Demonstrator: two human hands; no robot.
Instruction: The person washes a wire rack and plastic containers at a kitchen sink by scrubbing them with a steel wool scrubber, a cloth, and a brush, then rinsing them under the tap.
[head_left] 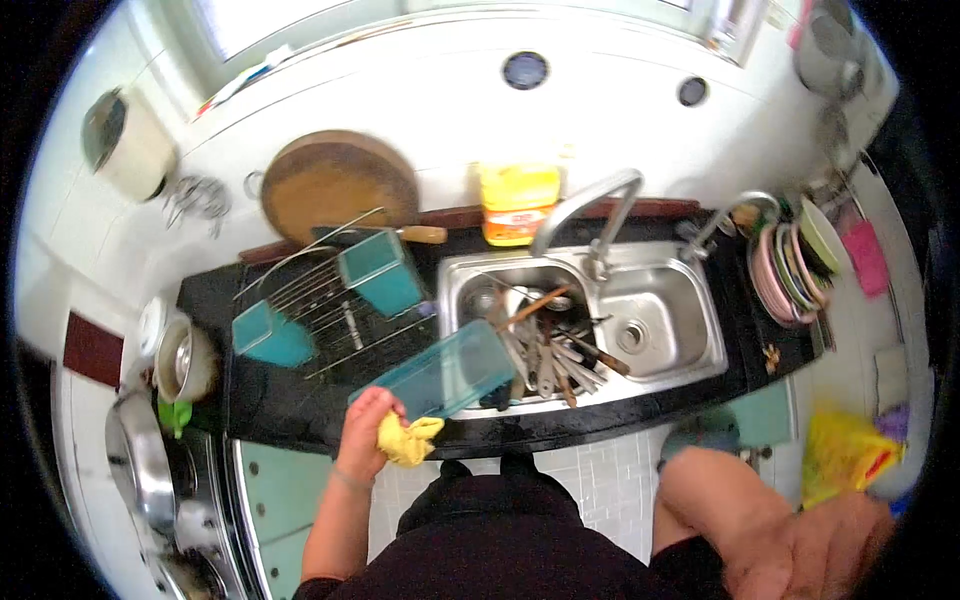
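My left hand [370,425] is closed around the near left corner of a see-through teal plastic container [445,372]. A crumpled yellow cloth [408,440] is bunched in the same hand. The container is tilted over the counter's front, its far end reaching over the left sink basin [462,290]. In that basin lies a heap of knives, spatulas and other utensils [555,355]. My right hand [815,555] is raised close to the camera at the lower right, away from the counter. It is blurred, its fingers are unclear, and nothing shows in it.
A wire rack [345,310] with two teal holders stands left of the sink, before a round wooden board [340,185]. Behind the sink are a yellow jug [518,205] and a faucet [625,205]. Stacked plates [785,270] stand right; pots [140,460] stand left.
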